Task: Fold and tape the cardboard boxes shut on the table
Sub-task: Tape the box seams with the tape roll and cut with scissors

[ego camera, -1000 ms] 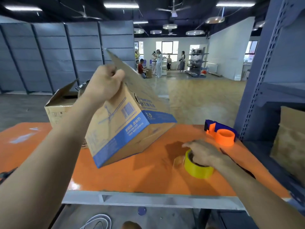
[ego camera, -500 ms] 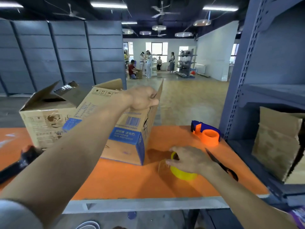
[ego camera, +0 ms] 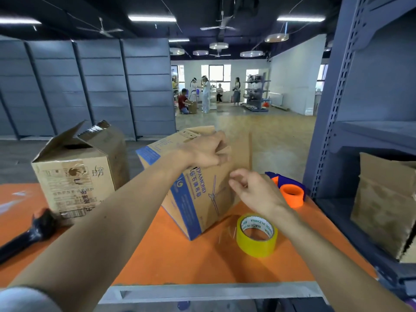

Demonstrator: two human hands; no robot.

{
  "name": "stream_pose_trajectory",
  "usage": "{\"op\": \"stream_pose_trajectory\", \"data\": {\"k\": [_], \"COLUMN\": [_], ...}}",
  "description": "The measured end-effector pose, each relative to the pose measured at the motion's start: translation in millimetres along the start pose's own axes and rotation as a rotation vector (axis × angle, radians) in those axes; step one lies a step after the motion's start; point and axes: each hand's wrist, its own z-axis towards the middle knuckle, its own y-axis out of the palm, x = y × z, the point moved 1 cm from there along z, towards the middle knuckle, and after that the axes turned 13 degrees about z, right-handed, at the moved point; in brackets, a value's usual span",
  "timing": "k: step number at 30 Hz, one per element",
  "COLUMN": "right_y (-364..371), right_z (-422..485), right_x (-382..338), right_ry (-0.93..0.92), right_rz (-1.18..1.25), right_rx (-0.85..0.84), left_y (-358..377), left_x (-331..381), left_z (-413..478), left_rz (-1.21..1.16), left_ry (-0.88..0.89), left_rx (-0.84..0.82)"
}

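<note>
On an orange table (ego camera: 191, 262), a blue-printed brown cardboard box (ego camera: 202, 199) is gripped at its open top by the left hand (ego camera: 207, 152), the empty right hand (ego camera: 256, 192) loosely spread beside it; flap-folding seems in hand, the yellow tape roll (ego camera: 254, 246), near right, needed next.

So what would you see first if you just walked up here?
The bright orange table jumps out first. In its middle sits a blue-striped box, with the left hand gripping its top flap and the right hand beside it. A yellow tape roll lies just in front, to the right.
</note>
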Motion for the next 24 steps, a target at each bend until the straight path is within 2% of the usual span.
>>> {"op": "stream_pose_trajectory", "data": {"k": [5,9,16,20,24], "right_y": [-3,3,35,44,44], "right_z": [-1,-12,-36,-45,-53], "right_x": [7,17,29,36,36], "right_ry": [0.000,0.027,0.116,0.165,0.168], "right_rz": [0.049,0.011,-0.322,-0.428,-0.443], "right_rx": [0.035,-0.026,-0.301,-0.357,-0.382], "left_y": [15,21,29,28,19], "left_x": [3,-15,-13,-5,-11], "left_z": [-9,-27,-38,-41,-48], "left_rz": [0.147,0.153,0.273,0.226,0.153], "left_ry": [-0.059,0.057,0.016,-0.021,0.082], "left_rx": [-0.012,-0.097,0.020,0.140,0.097]}}
